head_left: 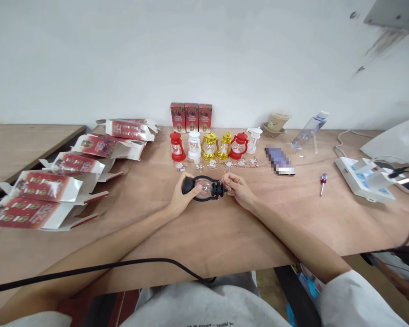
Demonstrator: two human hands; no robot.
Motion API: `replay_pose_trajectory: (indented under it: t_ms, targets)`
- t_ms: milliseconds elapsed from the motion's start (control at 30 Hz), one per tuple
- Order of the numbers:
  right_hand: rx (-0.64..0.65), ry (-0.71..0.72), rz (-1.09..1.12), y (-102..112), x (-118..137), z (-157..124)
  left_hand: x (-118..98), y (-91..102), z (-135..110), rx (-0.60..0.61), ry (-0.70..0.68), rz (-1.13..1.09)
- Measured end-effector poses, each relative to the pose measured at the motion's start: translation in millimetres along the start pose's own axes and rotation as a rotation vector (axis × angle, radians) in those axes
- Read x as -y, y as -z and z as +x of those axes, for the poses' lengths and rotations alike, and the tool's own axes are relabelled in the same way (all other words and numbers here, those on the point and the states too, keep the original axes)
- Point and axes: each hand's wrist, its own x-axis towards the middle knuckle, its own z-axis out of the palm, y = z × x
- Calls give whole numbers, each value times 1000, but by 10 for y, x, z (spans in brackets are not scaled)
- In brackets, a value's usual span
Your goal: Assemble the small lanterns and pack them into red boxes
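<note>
A small black lantern with a clear globe lies on its side just above the table, its top pointing right. My left hand is closed around its base, the thumb resting on the globe. At the lantern's top end, my right hand has thumb and fingers pinched together; what is between them is too small to make out. Behind my hands stands a row of several lanterns: red, white and gold among them. Small wire pieces with tags lie in front of that row.
Several opened red cartons lie along the left side. Three small red boxes stand by the wall. Rightward are a phone, a drink cup, a water bottle, a screwdriver and a power strip. A black cable crosses in front.
</note>
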Motion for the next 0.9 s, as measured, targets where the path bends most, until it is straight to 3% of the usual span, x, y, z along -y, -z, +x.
replay_pose_trajectory:
  t_ms: [167,367,533,700,833,900]
  targets:
    - [85,-118,38,53,27,5,6,34,-5,85,-22,-13]
    - [81,-197,96,0,39,15,-67,31,-14,148,-91,20]
    - [-28,-74,81,24,17,26,-59,14,-29,45,-115,63]
    - [-294,95,-45,135,79,77,-27,-55,-32,-45,-110,100]
    - [-408,241,-119,116,253,27,10,-72,-29,-55,-13,218]
    - [-417,364,-213,47,361,-73,30,-60,-34,2,28,305]
